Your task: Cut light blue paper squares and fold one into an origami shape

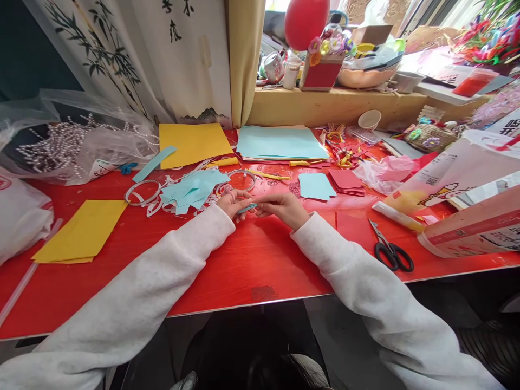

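Note:
Just above the red tabletop, my left hand (234, 203) and my right hand (283, 209) meet over a small piece of light blue paper (249, 208). Both hands are closed, fingertips pinching the piece from either side; much of it is hidden by the fingers. Left of my left hand lies a loose heap of light blue paper pieces (195, 189) on white scraps. Beyond my right hand are a small stack of light blue paper (316, 186) and a stack of red paper squares (346, 182). Black-handled scissors (392, 250) rest to the right.
Yellow paper sheets (81, 232) lie at left, near a bag of beads (81, 146). At the back are a yellow sheet (195, 143) and light blue sheets (282, 142). Tape rolls (142, 192) sit by the scraps. Large cups (479, 222) stand at right, beside a glue stick (397, 216).

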`<state>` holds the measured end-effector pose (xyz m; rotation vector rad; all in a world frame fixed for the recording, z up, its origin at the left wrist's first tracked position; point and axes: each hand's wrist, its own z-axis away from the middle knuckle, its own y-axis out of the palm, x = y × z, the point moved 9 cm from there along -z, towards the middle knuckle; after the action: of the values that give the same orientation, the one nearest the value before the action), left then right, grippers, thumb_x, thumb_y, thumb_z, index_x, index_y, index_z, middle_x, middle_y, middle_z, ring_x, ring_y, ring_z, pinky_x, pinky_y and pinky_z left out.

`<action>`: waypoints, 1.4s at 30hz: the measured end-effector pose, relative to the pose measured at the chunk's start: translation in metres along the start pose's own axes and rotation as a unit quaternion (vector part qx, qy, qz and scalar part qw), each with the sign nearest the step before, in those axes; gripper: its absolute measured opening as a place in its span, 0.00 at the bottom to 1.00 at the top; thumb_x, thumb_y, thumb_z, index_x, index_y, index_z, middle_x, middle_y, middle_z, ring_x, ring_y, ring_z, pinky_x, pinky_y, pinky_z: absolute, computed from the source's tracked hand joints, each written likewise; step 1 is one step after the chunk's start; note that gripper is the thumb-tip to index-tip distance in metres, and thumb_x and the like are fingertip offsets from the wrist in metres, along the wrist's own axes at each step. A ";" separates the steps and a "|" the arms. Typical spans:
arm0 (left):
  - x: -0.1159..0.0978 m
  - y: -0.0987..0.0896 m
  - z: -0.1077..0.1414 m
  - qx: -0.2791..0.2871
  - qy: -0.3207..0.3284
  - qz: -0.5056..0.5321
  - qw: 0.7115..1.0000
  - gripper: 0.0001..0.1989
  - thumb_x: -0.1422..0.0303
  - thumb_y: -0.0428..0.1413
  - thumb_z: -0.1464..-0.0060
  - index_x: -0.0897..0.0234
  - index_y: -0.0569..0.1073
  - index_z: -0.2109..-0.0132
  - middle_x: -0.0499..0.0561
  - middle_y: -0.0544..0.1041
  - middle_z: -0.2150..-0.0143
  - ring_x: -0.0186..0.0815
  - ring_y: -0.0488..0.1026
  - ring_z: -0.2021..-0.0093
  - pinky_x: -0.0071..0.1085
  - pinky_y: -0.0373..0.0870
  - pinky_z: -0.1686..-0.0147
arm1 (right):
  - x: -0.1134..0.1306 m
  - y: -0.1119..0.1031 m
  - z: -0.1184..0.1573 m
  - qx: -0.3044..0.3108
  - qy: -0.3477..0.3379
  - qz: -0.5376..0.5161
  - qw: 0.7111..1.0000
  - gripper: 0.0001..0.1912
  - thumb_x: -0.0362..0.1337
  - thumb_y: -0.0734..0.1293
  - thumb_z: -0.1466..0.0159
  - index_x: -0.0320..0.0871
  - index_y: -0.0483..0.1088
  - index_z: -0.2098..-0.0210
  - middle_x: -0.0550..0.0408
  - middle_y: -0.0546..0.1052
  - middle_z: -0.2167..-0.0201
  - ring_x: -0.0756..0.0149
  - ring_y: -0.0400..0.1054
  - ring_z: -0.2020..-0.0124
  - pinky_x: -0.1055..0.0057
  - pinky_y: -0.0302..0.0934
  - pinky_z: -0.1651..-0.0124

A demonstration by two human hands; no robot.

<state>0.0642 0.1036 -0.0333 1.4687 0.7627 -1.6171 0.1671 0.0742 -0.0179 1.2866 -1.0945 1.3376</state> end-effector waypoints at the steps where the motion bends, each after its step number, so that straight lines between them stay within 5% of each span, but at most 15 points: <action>1: 0.000 0.000 0.000 0.000 -0.004 -0.014 1.000 0.14 0.67 0.59 0.57 0.66 0.63 0.65 0.39 0.67 0.87 0.25 0.60 0.89 0.20 0.53 0.92 | 0.000 0.002 0.000 0.011 0.005 0.016 1.000 0.06 0.28 0.66 0.47 0.34 0.73 0.68 0.55 0.75 0.77 0.71 0.72 0.75 0.70 0.69 0.65; 6: -0.005 0.005 0.002 0.015 0.014 -0.074 0.997 0.09 0.73 0.56 0.55 0.68 0.63 0.65 0.40 0.67 0.82 0.21 0.58 0.88 0.20 0.52 0.89 | -0.003 0.008 0.002 0.051 0.040 0.061 0.996 0.10 0.36 0.65 0.44 0.34 0.71 0.68 0.54 0.74 0.78 0.71 0.71 0.76 0.71 0.69 0.68; 11: -0.006 0.006 0.004 0.033 0.079 -0.159 0.984 0.10 0.70 0.55 0.53 0.67 0.64 0.63 0.40 0.67 0.79 0.20 0.59 0.86 0.20 0.56 0.84 | -0.010 0.015 0.003 0.090 0.044 0.092 0.991 0.16 0.43 0.66 0.46 0.34 0.70 0.71 0.55 0.72 0.82 0.72 0.69 0.82 0.75 0.66 0.78; 20: -0.008 -0.008 0.007 -0.048 0.033 -0.152 0.987 0.17 0.55 0.55 0.56 0.65 0.64 0.66 0.41 0.65 0.83 0.24 0.60 0.87 0.21 0.54 0.88 | -0.011 0.008 0.004 0.027 0.094 -0.023 0.995 0.08 0.32 0.64 0.42 0.32 0.70 0.74 0.57 0.71 0.84 0.77 0.66 0.85 0.81 0.63 0.79; 26: -0.014 -0.002 0.006 -0.016 0.074 -0.166 0.983 0.19 0.54 0.57 0.59 0.67 0.68 0.68 0.41 0.62 0.85 0.22 0.57 0.86 0.20 0.53 0.86 | -0.024 0.026 0.015 0.108 0.201 -0.129 0.965 0.15 0.32 0.55 0.36 0.30 0.70 0.69 0.50 0.75 0.77 0.74 0.70 0.79 0.78 0.67 0.74; 34: -0.012 0.015 0.012 0.082 0.075 -0.126 0.986 0.25 0.55 0.53 0.53 0.68 0.66 0.52 0.40 0.60 0.85 0.24 0.58 0.85 0.21 0.54 0.86 | -0.029 0.020 0.014 0.107 0.218 -0.192 0.951 0.12 0.27 0.57 0.37 0.31 0.70 0.71 0.53 0.75 0.78 0.78 0.69 0.80 0.86 0.66 0.76; 42: -0.019 0.010 0.012 0.073 0.110 -0.165 0.978 0.21 0.59 0.54 0.53 0.68 0.70 0.54 0.42 0.63 0.84 0.24 0.61 0.84 0.21 0.58 0.84 | -0.028 0.030 0.019 0.160 0.227 -0.192 0.941 0.16 0.32 0.54 0.35 0.31 0.71 0.68 0.49 0.76 0.75 0.74 0.71 0.75 0.82 0.67 0.72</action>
<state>0.0672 0.0912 -0.0125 1.7154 1.0784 -1.8054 0.1399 0.0493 -0.0450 1.2499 -0.2939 1.4446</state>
